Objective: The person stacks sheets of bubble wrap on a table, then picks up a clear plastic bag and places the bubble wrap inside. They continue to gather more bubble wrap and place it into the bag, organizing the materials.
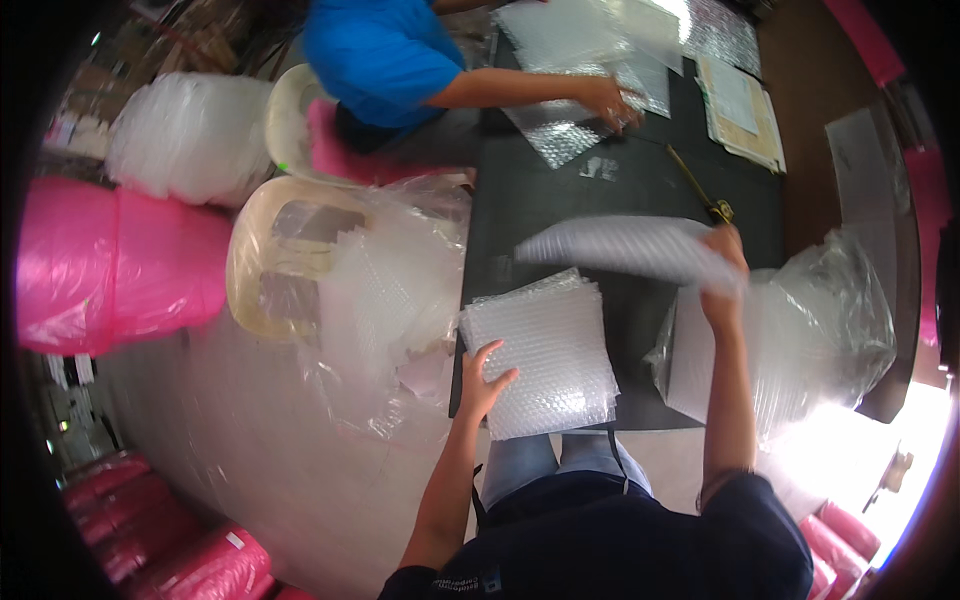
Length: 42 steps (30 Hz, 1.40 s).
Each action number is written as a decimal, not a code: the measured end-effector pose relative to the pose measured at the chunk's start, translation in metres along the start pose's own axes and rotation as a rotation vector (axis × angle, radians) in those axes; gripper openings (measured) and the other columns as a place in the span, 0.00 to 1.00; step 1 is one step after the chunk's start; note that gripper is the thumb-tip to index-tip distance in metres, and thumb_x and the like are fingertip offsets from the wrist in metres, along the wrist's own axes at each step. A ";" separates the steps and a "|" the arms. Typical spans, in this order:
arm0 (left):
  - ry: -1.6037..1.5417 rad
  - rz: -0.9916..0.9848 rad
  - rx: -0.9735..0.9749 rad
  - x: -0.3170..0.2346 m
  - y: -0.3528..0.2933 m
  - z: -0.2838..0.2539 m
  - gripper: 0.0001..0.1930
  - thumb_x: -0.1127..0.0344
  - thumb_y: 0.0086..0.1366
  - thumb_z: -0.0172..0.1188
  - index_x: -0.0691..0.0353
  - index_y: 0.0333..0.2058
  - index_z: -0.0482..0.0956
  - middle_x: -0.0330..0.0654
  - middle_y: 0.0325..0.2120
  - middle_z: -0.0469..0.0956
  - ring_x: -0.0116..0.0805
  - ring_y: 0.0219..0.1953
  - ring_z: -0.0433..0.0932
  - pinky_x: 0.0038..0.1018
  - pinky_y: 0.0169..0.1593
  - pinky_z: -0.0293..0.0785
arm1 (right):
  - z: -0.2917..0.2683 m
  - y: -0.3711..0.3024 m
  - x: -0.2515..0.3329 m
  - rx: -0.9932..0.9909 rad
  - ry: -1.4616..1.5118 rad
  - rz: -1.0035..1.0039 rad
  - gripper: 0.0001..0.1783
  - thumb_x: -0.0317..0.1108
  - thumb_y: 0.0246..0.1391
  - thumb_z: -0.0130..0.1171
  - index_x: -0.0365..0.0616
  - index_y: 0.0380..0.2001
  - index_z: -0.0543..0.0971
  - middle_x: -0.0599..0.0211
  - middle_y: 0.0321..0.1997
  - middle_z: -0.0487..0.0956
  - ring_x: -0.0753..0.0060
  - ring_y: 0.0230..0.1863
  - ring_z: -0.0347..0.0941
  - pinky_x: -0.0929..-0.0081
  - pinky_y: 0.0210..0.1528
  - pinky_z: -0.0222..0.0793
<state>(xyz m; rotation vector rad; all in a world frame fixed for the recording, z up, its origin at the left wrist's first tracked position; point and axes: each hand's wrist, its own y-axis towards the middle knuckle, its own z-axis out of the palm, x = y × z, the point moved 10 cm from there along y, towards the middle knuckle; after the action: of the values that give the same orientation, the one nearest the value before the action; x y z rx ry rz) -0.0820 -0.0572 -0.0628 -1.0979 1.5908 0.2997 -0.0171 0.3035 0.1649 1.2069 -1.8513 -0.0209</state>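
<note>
A stack of clear bubble wrap sheets (545, 350) lies at the near edge of the dark table. My left hand (484, 383) rests on the stack's left side, thumb and fingers apart. Over the table to the right, my right hand (726, 258) grips a bubble wrap sheet (620, 246) by its right end. That sheet bows and is blurred by motion, its free end pointing left above the stack. Below my right forearm sits a clear plastic bag (820, 330) of bubble wrap.
Across the dark table (640, 180), a co-worker in a blue shirt (380, 60) handles more bubble wrap (570, 130). A thin brass-coloured tool (690, 175) and papers (735, 110) lie at right. Left are a cream plastic chair (250, 260) piled with sheets and pink wrapped rolls (130, 265).
</note>
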 end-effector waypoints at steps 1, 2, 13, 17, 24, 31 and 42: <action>-0.042 -0.049 0.048 0.020 0.005 0.000 0.27 0.52 0.54 0.60 0.52 0.52 0.68 0.53 0.44 0.65 0.43 0.47 0.65 0.35 0.53 0.60 | 0.002 -0.016 0.024 0.043 0.015 -0.160 0.09 0.28 0.41 0.58 0.46 0.31 0.76 0.63 0.48 0.70 0.61 0.48 0.65 0.60 0.50 0.61; -0.089 -0.098 0.104 0.033 0.008 0.001 0.27 0.50 0.56 0.57 0.52 0.53 0.68 0.53 0.44 0.65 0.43 0.47 0.65 0.34 0.53 0.60 | 0.022 -0.043 0.049 0.236 -0.028 -0.297 0.11 0.29 0.43 0.56 0.50 0.34 0.76 0.63 0.53 0.65 0.61 0.54 0.59 0.58 0.55 0.55; 0.208 -0.099 -0.923 0.066 0.039 -0.204 0.29 0.61 0.52 0.64 0.59 0.53 0.66 0.53 0.51 0.63 0.47 0.55 0.61 0.36 0.56 0.59 | 0.165 -0.211 0.021 1.380 -0.255 -0.371 0.05 0.30 0.49 0.48 0.49 0.31 0.71 0.76 0.68 0.50 0.65 0.68 0.43 0.45 0.65 0.38; 0.718 -0.366 -1.027 0.143 0.045 -0.260 0.28 0.61 0.51 0.64 0.58 0.51 0.68 0.48 0.46 0.71 0.44 0.46 0.70 0.35 0.49 0.65 | 0.167 -0.209 0.020 1.455 -0.288 -0.352 0.09 0.25 0.42 0.52 0.49 0.30 0.71 0.76 0.67 0.51 0.65 0.68 0.43 0.48 0.66 0.36; 0.253 -0.302 -0.928 0.185 0.003 -0.356 0.15 0.62 0.55 0.62 0.66 0.37 0.77 0.49 0.23 0.77 0.38 0.23 0.74 0.30 0.32 0.68 | 0.170 -0.195 0.033 1.527 -0.331 -0.372 0.13 0.21 0.36 0.53 0.49 0.29 0.71 0.75 0.67 0.53 0.65 0.68 0.45 0.52 0.66 0.39; 0.527 -0.003 -1.296 -0.065 -0.098 -0.302 0.08 0.70 0.59 0.55 0.68 0.34 0.77 0.49 0.29 0.77 0.43 0.28 0.77 0.31 0.32 0.72 | 0.202 -0.122 0.135 1.090 0.382 0.144 0.35 0.30 0.43 0.62 0.43 0.56 0.62 0.55 0.66 0.52 0.56 0.66 0.48 0.63 0.65 0.45; -1.029 -0.151 -0.446 -0.081 -0.082 -0.196 0.16 0.59 0.63 0.52 0.64 0.45 0.72 0.34 0.28 0.74 0.27 0.32 0.74 0.21 0.39 0.70 | 0.130 -0.054 0.105 0.303 1.211 0.736 0.09 0.35 0.56 0.51 0.44 0.37 0.74 0.60 0.48 0.73 0.63 0.50 0.70 0.63 0.54 0.65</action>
<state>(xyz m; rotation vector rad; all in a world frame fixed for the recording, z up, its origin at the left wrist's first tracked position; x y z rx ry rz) -0.1483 -0.1971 0.1042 -1.1030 0.5256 0.9691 -0.0791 0.1420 0.1330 0.4037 -1.0690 1.1620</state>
